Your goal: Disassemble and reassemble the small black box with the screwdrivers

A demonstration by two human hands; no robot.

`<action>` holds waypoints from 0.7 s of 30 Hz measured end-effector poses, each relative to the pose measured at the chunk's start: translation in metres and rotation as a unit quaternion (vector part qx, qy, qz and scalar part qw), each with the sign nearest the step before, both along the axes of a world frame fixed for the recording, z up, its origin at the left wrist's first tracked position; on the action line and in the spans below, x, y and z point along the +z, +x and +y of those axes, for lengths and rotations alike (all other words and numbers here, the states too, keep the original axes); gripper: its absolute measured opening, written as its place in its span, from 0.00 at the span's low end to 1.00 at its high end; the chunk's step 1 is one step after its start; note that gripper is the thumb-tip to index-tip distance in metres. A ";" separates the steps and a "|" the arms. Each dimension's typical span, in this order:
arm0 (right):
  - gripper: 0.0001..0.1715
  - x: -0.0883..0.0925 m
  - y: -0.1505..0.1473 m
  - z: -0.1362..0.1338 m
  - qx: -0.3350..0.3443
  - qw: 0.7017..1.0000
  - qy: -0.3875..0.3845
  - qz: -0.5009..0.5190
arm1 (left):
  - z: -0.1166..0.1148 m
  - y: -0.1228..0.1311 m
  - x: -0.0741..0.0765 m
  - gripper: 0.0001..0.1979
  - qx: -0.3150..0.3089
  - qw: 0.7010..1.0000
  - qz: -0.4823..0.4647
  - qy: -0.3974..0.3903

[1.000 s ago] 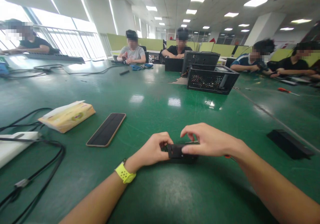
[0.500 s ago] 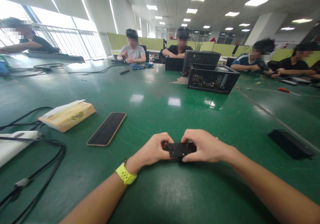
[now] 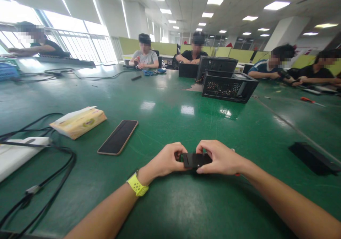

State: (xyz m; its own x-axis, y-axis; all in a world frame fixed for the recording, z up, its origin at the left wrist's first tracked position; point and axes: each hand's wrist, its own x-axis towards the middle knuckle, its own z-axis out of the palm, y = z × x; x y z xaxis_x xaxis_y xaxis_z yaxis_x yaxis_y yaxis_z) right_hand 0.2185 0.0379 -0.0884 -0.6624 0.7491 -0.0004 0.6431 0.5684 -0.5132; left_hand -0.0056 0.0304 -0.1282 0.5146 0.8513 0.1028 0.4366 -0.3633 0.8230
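A small flat black rectangular part (image 3: 196, 160) is held level just above the green table (image 3: 160, 207), between my two hands. My left hand (image 3: 170, 159), with a yellow-green watch strap at its wrist, pinches the left end between thumb and fingers. At the other end my right hand (image 3: 220, 158) is closed, its thumb along the near edge. Fingers cover both ends, and a bit of green shows beside my left fingertips. Something red, too small to name, peeks out beneath my right wrist.
Left of my hands lie a phone (image 3: 118, 137), a yellow tissue pack (image 3: 80, 122), a white power strip (image 3: 23, 155) and black cables (image 3: 53, 193). To the right rests a long black piece (image 3: 314, 157). Black computer cases (image 3: 226, 86) and a screwdriver (image 3: 310, 100) are farther back. Several people sit around the table.
The whole view has shifted slightly, so things appear a little farther right. Both hands keep their hold on the black part. A red bit now shows beneath my right wrist.
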 end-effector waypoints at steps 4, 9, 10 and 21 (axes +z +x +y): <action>0.25 0.000 -0.004 -0.007 -0.046 0.998 0.030 -0.042 | -0.004 -0.002 0.006 0.23 -0.030 0.999 -0.002 0.020; 0.31 0.001 -0.005 -0.009 -0.063 0.994 0.058 -0.070 | -0.006 -0.001 0.010 0.24 -0.010 0.998 0.036 0.056; 0.31 0.001 -0.004 -0.008 -0.050 0.995 0.059 -0.070 | -0.005 -0.001 0.009 0.22 -0.010 0.997 0.046 0.066; 0.23 0.016 0.020 -0.001 -0.009 0.996 -0.004 -0.091 | -0.006 -0.003 0.010 0.23 -0.023 0.989 0.090 0.116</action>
State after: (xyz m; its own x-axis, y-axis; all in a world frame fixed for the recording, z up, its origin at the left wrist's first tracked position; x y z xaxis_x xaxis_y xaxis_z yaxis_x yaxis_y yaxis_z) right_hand 0.2383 0.0367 -0.0722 -0.6376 0.7600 -0.1257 0.7356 0.5522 -0.3925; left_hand -0.0089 0.0243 -0.1186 0.5791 0.7913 0.1961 0.5469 -0.5555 0.6264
